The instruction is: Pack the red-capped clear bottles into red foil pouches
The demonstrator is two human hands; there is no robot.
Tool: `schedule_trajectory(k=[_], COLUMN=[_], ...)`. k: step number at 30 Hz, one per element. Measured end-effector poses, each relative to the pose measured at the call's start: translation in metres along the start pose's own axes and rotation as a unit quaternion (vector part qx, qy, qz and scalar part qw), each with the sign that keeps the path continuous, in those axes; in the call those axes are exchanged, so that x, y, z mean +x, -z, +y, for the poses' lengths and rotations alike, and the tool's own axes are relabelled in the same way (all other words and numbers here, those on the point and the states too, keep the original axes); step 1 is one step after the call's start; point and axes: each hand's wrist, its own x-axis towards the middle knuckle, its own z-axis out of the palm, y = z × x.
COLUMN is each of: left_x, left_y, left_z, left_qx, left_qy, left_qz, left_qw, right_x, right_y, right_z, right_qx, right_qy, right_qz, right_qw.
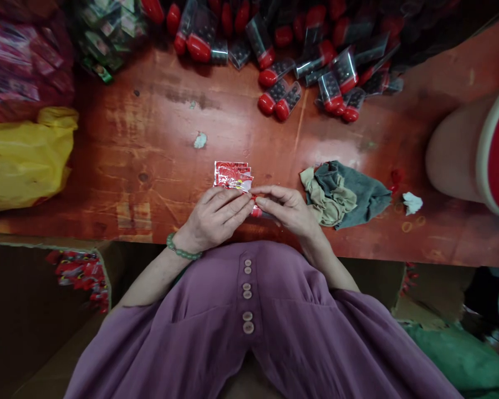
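Observation:
At the table's near edge my left hand [220,218] lies closed, fingers together, over a few shiny red printed packets [232,174] that stick out beyond its fingers. My right hand [289,210] pinches a small red-capped clear capsule [256,211] between thumb and fingers. Both hands' fingertips meet at the capsule's red end, and most of it is hidden. Several similar red-capped capsules with dark beads [280,102] lie in a heap at the far side of the table.
Crumpled grey and beige cloths [349,194] lie right of my hands, near a white scrap [412,203]. A pale bucket with a red lid [461,147] stands far right. Yellow [25,158] and pink bags [25,61] sit left. Cardboard boxes [103,266] with red packets are below the edge.

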Motion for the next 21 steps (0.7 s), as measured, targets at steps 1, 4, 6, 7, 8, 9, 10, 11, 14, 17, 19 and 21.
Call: schedule_trajectory(k=[1,4,6,7,8,9,10,11,14,17,19,21], left_x=[0.0,0.001,0.003,0.004,0.005,0.006,0.007,0.007,0.009,0.013,0.017,0.022], left_y=[-0.002,-0.005,-0.006,-0.005,-0.004,-0.003,-0.001,0.001,0.007,0.007,0.003,-0.001], left_z=[-0.001,-0.001,-0.001,-0.001,-0.001,-0.002,-0.002,-0.001,0.007,0.023,0.034,0.041], left_qx=[-0.018,-0.044,-0.04,-0.043,-0.054,-0.073,-0.097,-0.125,-0.23,-0.43,-0.554,-0.6], left_qy=[0.012,0.014,-0.011,-0.019,-0.016,0.002,0.039,0.09,0.286,0.429,0.482,0.521], left_qz=[-0.008,-0.008,0.012,0.018,0.017,0.012,0.01,0.014,0.093,0.18,0.189,0.19], left_qw=[1.0,0.999,0.999,0.999,0.998,0.997,0.994,0.988,0.926,0.774,0.652,0.577], right_x=[0.0,-0.001,0.0,0.001,0.002,0.003,0.003,0.004,0.004,0.005,0.009,0.013], right_y=[-0.001,-0.005,-0.006,-0.007,-0.008,-0.01,-0.012,-0.014,-0.022,-0.028,-0.032,-0.036], right_z=[-0.001,-0.004,-0.004,-0.004,-0.003,-0.003,-0.003,-0.003,-0.006,-0.008,-0.007,-0.004], right_qx=[-0.019,-0.06,-0.049,-0.035,-0.019,-0.004,0.009,0.017,0.02,-0.005,-0.03,-0.059], right_qy=[0.015,0.035,0.029,0.025,0.021,0.022,0.028,0.036,0.067,0.088,0.111,0.15], right_qz=[0.014,0.037,0.036,0.035,0.036,0.041,0.049,0.061,0.114,0.157,0.165,0.157], right_qw=[1.0,0.997,0.998,0.998,0.999,0.999,0.998,0.997,0.991,0.984,0.98,0.974])
